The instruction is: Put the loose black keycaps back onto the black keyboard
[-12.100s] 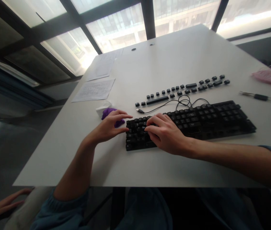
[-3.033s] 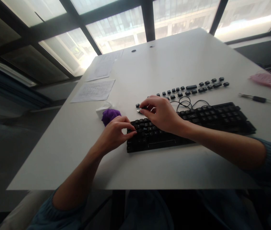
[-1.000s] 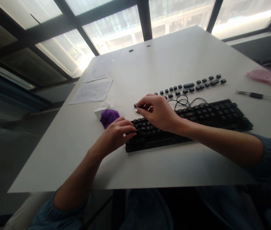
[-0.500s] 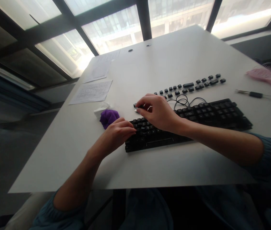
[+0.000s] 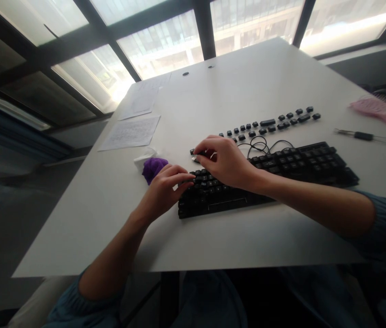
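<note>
A black keyboard (image 5: 302, 166) lies at a slant on the table, some of its keys gone and a bare strip along its front. My left hand (image 5: 167, 184) rests over its left end, thumb and index finger apart at the keys there. Above the keyboard's upper left edge my right hand (image 5: 227, 161) has thumb and index finger bent together; what lies between them is hidden. At those fingertips show a small black piece (image 5: 192, 151) and a silver USB plug (image 5: 194, 159). Behind the right hand, the keyboard's black cable (image 5: 257, 145) lies in loops.
Loose black keycaps (image 5: 267, 122) lie in two rows beyond the keyboard. A purple cloth (image 5: 153, 169) and white tissue (image 5: 141, 159) sit left of my left hand. Printed papers (image 5: 131, 133) lie farther back. To the right are a wire keycap puller (image 5: 363, 135) and pink hairbrush (image 5: 375, 109).
My left hand's thumb and index finger have spread apart, and the hand has shifted slightly up over the keys. The right hand stays nearly still.
</note>
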Demonstrator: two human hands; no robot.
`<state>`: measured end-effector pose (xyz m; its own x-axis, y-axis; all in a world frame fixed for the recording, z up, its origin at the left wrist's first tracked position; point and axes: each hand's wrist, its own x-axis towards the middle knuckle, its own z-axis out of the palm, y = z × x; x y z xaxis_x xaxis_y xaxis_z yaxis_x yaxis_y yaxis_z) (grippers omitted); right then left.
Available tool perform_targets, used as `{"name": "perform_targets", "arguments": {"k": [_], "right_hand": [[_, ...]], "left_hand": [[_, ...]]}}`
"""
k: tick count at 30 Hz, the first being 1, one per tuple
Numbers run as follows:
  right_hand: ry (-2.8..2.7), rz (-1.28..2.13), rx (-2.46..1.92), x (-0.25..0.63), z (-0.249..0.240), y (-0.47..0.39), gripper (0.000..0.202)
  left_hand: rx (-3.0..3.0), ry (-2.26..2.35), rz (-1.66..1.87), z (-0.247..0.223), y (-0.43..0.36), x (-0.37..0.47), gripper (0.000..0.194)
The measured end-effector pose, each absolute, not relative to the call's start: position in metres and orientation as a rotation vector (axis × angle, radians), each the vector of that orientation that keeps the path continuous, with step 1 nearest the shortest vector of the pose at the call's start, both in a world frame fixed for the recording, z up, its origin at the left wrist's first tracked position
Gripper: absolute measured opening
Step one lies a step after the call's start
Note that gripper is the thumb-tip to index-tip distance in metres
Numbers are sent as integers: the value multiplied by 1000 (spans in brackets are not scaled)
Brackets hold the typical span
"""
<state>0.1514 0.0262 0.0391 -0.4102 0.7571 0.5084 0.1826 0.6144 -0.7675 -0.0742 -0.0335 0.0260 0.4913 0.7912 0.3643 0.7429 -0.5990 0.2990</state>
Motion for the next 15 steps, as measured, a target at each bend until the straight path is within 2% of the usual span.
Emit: {"name": "perform_targets", "arguments": {"k": [5, 15], "right_hand": [[-2128, 788, -827, 152, 37, 28, 29], [-2568, 632, -918, 149, 22, 24, 29]], "left_hand": [[2602, 1443, 734, 20, -31, -74, 9], [2564, 1395, 729, 22, -32, -74, 7]]}}
